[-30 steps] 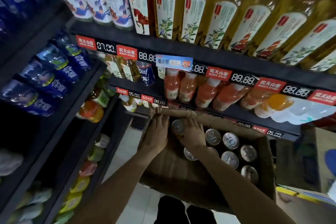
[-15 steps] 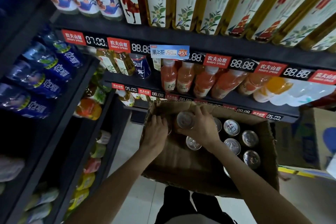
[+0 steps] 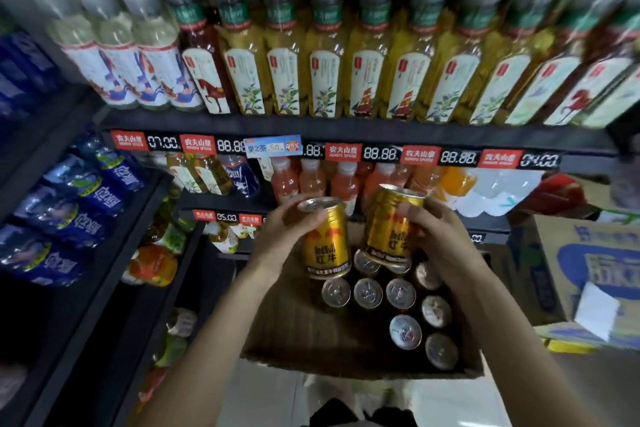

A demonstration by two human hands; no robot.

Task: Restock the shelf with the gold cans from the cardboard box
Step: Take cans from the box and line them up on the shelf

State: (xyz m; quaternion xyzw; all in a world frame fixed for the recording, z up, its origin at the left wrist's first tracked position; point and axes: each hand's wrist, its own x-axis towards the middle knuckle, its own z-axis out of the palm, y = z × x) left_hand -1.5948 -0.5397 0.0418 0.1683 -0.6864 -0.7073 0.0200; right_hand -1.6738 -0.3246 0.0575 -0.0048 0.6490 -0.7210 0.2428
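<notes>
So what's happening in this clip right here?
A person is restocking drinks. The left hand holds one gold can and the right hand holds another gold can, both lifted above the cardboard box. More cans remain upright in the box; neither held can is on the shelf yet.

Left hand [image 3: 277, 236] and right hand [image 3: 440, 239] each grip a gold can [image 3: 325, 239] above the cardboard box [image 3: 294, 329] of cans, before the shelf [image 3: 346, 132].
</notes>
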